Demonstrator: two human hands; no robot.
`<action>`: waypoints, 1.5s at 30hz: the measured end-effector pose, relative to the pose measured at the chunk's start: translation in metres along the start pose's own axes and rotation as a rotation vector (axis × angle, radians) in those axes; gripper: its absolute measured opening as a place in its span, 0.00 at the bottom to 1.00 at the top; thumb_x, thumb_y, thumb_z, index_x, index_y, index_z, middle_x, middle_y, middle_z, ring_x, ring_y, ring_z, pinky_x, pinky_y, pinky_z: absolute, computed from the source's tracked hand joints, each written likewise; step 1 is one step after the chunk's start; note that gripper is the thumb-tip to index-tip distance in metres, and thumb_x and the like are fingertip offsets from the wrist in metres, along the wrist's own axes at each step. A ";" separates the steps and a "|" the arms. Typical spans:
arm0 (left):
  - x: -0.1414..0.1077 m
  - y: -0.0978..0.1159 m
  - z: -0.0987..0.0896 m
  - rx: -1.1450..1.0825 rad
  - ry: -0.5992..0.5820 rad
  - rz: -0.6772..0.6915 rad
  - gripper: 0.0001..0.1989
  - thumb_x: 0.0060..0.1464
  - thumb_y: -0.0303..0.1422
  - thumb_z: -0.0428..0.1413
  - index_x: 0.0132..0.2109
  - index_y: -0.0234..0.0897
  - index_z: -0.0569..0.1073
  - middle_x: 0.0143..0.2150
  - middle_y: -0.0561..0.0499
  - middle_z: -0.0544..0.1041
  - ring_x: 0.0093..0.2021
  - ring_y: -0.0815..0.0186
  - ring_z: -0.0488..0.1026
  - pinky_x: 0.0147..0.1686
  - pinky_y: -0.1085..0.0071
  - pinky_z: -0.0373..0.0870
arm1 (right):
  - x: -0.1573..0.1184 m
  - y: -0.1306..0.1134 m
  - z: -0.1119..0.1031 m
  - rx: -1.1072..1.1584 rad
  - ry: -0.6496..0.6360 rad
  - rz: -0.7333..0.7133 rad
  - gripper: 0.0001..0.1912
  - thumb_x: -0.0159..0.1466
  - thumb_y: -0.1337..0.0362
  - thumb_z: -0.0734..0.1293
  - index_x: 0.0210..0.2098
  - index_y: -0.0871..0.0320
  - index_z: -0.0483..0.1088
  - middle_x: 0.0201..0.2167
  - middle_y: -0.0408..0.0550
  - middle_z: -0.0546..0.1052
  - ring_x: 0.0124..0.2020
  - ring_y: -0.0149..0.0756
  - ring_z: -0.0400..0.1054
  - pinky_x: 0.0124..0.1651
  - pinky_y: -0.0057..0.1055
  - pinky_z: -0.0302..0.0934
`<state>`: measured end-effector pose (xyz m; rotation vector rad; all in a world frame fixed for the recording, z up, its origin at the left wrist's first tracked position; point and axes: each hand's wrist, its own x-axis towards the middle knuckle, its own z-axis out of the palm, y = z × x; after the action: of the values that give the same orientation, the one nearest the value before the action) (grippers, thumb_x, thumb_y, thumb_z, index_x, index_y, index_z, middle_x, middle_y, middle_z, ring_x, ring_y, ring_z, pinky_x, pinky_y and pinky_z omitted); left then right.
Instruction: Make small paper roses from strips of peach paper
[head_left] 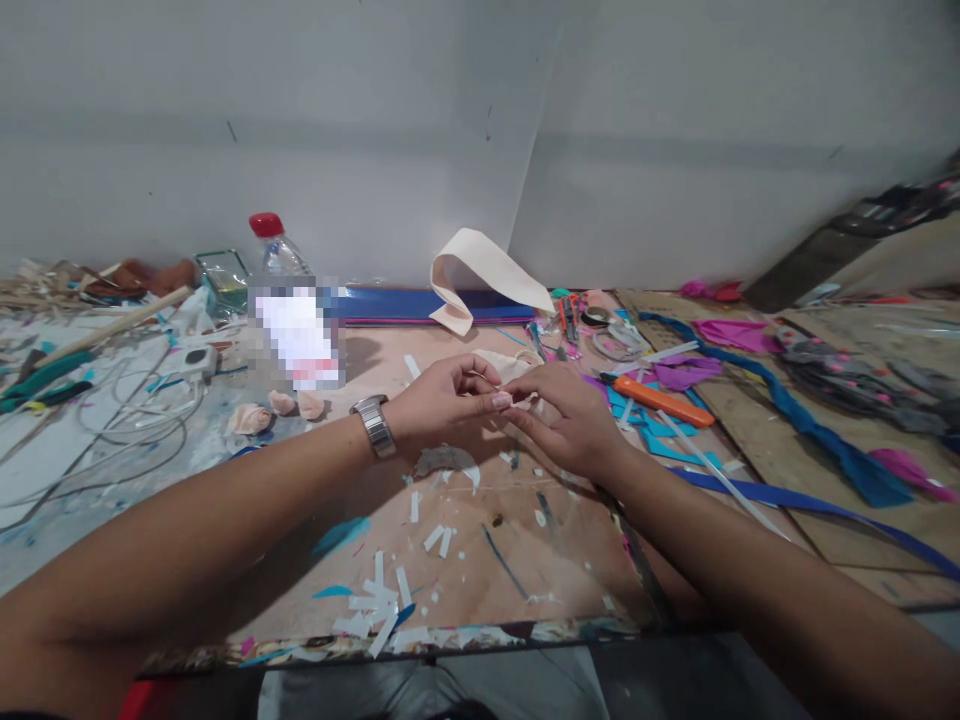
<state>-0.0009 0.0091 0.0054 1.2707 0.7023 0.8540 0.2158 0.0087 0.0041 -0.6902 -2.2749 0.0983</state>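
My left hand point(450, 400), with a metal watch point(373, 426) on its wrist, meets my right hand point(566, 415) over the middle of the table. Thumbs and fingers of both hands pinch a cream strip point(504, 361) of thin, paper-like material. Part of the strip shows behind the fingers, which hide the rest. Beyond the hands, a wider cream band point(491, 262) stands curled on a stack of blue sheets point(382, 306). Several small peach rolled pieces, rosebud-like point(250, 419), lie to the left of my left hand.
Right of the hands lie an orange utility knife point(664, 400), blue strips point(795, 410) and purple scraps point(686, 372). White paper slips point(382, 600) litter the front edge. To the left stand a red-capped bottle point(281, 248) and a blurred-out bright screen point(296, 335), near cables point(142, 420) and green-handled pliers point(49, 380).
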 end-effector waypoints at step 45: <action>0.007 -0.001 -0.014 0.048 0.000 0.072 0.18 0.52 0.44 0.69 0.37 0.32 0.77 0.34 0.51 0.76 0.33 0.71 0.71 0.36 0.72 0.67 | 0.000 -0.006 -0.006 -0.008 0.083 0.035 0.05 0.68 0.59 0.71 0.42 0.52 0.74 0.35 0.47 0.82 0.36 0.43 0.76 0.45 0.42 0.65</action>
<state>-0.0090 0.0224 0.0025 1.3458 0.6844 0.9002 0.2174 0.0028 0.0101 -0.7257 -2.1853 0.0758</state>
